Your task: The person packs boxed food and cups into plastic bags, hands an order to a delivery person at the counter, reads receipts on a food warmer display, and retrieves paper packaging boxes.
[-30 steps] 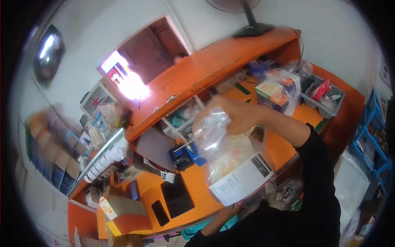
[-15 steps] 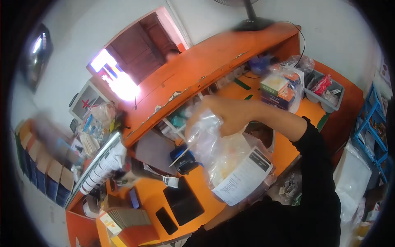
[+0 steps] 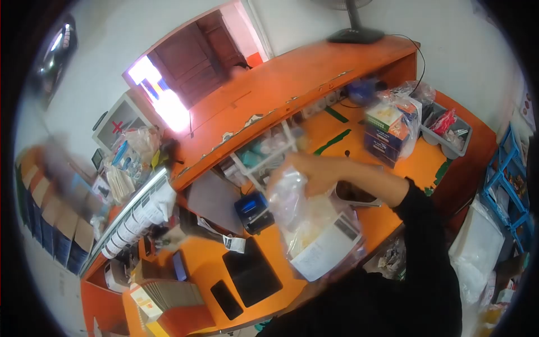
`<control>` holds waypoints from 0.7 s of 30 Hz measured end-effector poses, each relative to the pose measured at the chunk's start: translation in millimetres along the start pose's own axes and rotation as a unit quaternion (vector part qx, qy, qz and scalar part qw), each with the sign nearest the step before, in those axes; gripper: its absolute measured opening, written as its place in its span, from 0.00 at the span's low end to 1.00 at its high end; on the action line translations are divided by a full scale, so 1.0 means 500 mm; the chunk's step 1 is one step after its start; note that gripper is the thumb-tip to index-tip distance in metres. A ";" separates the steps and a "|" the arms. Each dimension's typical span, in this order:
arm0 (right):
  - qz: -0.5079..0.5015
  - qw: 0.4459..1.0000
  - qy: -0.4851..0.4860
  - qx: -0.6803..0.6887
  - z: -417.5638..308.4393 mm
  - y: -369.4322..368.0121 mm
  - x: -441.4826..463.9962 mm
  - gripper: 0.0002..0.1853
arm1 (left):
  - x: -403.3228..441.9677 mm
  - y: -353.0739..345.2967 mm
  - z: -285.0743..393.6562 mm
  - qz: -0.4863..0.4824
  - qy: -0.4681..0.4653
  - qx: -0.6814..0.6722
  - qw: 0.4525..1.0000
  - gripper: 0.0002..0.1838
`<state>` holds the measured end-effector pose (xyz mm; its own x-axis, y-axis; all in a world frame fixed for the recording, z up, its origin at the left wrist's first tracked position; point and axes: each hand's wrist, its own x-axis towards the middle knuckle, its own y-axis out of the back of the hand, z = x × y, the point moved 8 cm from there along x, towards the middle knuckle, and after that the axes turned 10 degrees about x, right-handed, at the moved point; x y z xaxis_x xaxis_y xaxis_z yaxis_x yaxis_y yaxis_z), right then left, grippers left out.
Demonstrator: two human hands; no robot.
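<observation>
My right hand (image 3: 311, 173) is closed on the gathered top of a clear plastic bag (image 3: 292, 213), its arm coming in from the right in a black sleeve. Pale contents show through the plastic, too blurred to name. A white printed paper (image 3: 325, 253) with a dark block in one corner lies against the front of the bag. Only a strip of my left forearm (image 3: 306, 293) shows below the bag; the left hand itself is hidden behind it. Just left of the bag stands a small black device with a blue screen (image 3: 252, 210).
On the orange desk lie a black tablet (image 3: 251, 275), a phone (image 3: 227, 300) and a card file box (image 3: 171, 306). Bagged boxes (image 3: 387, 129) and a grey bin (image 3: 449, 135) stand at the back right. A raised orange counter (image 3: 247, 101) carries a fan (image 3: 353, 28).
The camera view has shifted slightly. The bag looks a little more upright, and the paper on it has tilted. My right hand keeps its grip.
</observation>
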<state>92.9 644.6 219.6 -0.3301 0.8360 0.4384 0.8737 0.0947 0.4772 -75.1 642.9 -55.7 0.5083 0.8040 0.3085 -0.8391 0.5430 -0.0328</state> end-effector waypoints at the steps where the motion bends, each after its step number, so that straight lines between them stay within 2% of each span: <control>1: -0.008 0.999 -0.014 0.050 0.015 -0.016 -0.005 0.13 | 0.004 0.007 -0.008 0.009 0.002 -0.009 1.000 0.28; 4: 0.006 0.997 0.005 0.076 0.039 -0.048 -0.024 0.16 | 0.003 0.026 -0.021 0.029 0.004 -0.023 0.999 0.28; 6: -0.004 0.980 -0.147 0.135 0.076 -0.074 -0.054 0.17 | 0.004 0.033 -0.013 0.035 0.003 -0.033 0.999 0.28; 7: 0.001 0.982 -0.137 0.133 0.095 -0.089 -0.062 0.17 | -0.008 0.059 0.043 0.110 -0.115 0.084 0.984 0.23; 8: 0.005 0.983 -0.126 0.130 0.129 -0.107 -0.070 0.18 | -0.028 0.076 0.091 0.184 -0.229 0.197 0.935 0.19; 9: 0.002 0.977 -0.156 0.143 0.179 -0.131 -0.082 0.17 | -0.032 0.097 0.082 0.190 -0.231 0.194 0.934 0.19; 11: 0.001 0.963 -0.207 0.171 0.235 -0.169 -0.102 0.20 | -0.034 0.142 0.028 0.172 -0.119 0.316 0.926 0.15; 12: 0.002 0.955 -0.229 0.187 0.251 -0.186 -0.112 0.23 | -0.038 0.154 0.029 0.179 -0.120 0.311 0.926 0.15; 13: -0.006 0.956 -0.229 0.181 0.294 -0.212 -0.126 0.23 | -0.037 0.164 0.013 0.161 -0.050 0.292 0.941 0.15; 14: -0.015 0.949 -0.290 0.125 0.376 -0.237 -0.152 0.23 | -0.039 0.175 -0.012 0.143 0.018 0.270 0.952 0.15; 15: -0.024 0.936 -0.345 0.063 0.431 -0.249 -0.173 0.24 | -0.043 0.193 -0.067 0.125 0.036 0.197 0.972 0.19; 17: 0.006 0.953 -0.278 0.119 0.400 -0.243 -0.164 0.27 | -0.021 0.173 -0.023 0.125 0.034 0.176 0.976 0.19; 19: 0.019 0.942 -0.330 0.056 0.492 -0.259 -0.191 0.27 | 0.005 0.157 -0.053 0.076 0.013 0.090 0.993 0.17; 21: 0.038 0.943 -0.330 0.033 0.392 -0.222 -0.159 0.28 | 0.027 0.146 -0.051 0.057 0.031 0.087 0.994 0.17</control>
<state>92.3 673.8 -17.5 0.0094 0.9939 -0.1097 0.9135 0.0361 0.4053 -124.5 699.8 -78.1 0.4151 0.8742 0.2519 -0.9097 0.4023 0.1029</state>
